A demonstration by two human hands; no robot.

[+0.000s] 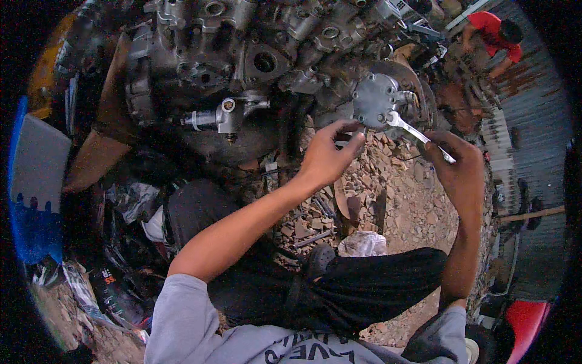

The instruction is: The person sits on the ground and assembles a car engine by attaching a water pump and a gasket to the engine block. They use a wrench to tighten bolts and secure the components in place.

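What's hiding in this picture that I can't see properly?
In the head view:
Whether the left hand pinches anything: too small and dark to tell.
The palm side of the right hand, which holds the wrench: hidden by the back of that hand.
What the person in red is doing: too small and far off.
The top of the big metal engine: cut off by the upper edge.

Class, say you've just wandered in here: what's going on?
A person in a grey shirt is working on a round metal cover. The right hand grips a silver wrench, its far end at the cover's lower edge. The left hand is just below the cover; whether it holds anything is unclear. Large metal engine parts sit to the left.
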